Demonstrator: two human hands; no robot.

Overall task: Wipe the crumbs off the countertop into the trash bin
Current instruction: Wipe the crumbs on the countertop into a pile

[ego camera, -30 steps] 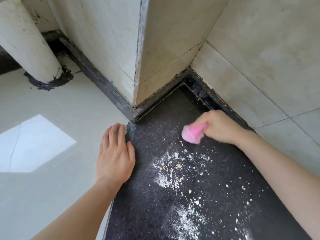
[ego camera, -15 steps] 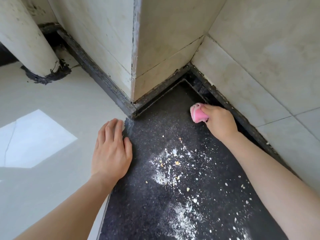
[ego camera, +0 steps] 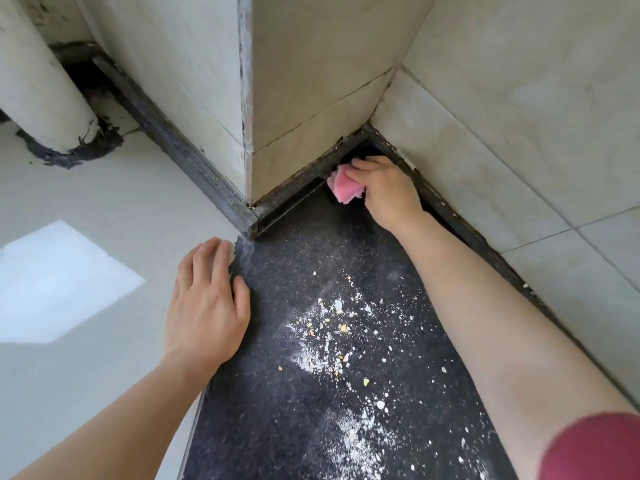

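Note:
A dark speckled countertop (ego camera: pixel 284 403) runs into a tiled corner. White and yellowish crumbs (ego camera: pixel 325 341) and powder lie scattered over its middle and near part. My right hand (ego camera: pixel 384 192) grips a pink sponge (ego camera: pixel 346 188) at the far corner of the counter, close to the wall base. My left hand (ego camera: pixel 207 303) rests flat with straight fingers on the counter's left edge. No trash bin is in view.
Beige tiled walls (ego camera: pixel 502 116) enclose the counter at the back and right, with a jutting wall corner (ego camera: pixel 246 98). Beyond the left edge lies a pale floor (ego camera: pixel 86 323) with a sunlit patch. A white pipe (ego camera: pixel 41 84) stands at the top left.
My right hand has carried the pink sponge away from the crumbs, farther back into the corner of the counter. My left hand has stayed on the edge.

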